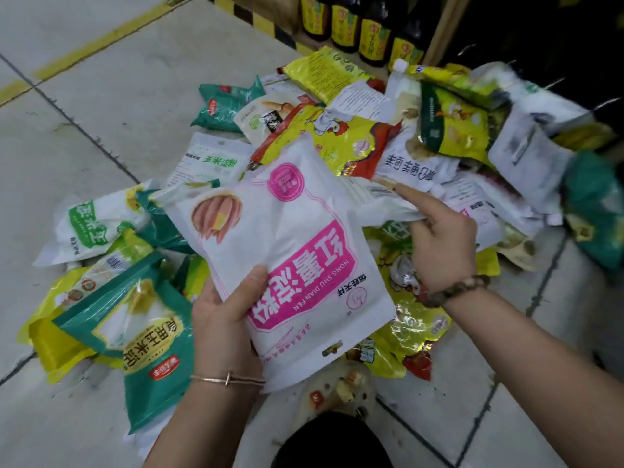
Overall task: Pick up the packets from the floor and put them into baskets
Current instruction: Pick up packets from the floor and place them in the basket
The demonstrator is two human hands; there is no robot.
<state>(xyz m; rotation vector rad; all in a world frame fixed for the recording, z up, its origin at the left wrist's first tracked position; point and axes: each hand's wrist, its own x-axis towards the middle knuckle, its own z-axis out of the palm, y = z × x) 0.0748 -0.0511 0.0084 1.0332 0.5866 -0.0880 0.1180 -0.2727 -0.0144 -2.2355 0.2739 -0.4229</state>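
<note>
A heap of several food packets [341, 140] covers the tiled floor in front of me. My left hand [224, 315] grips a white packet with pink lettering [287, 251] by its lower left edge, thumb on top, lifted above the heap. My right hand [439, 238] holds a second white packet with a barcode [381, 201] that lies partly under the pink one; its index finger points out along the packet. A teal and yellow packet [148, 336] lies just left of my left hand. No basket is in view.
Grey floor tiles [101, 106] with a yellow line [101, 38] stretch to the left and back. Dark bottles with yellow labels [351, 28] stand on a low shelf at the top. A dark shelf area [557, 45] fills the upper right. My dark clothing [334, 444] shows at the bottom.
</note>
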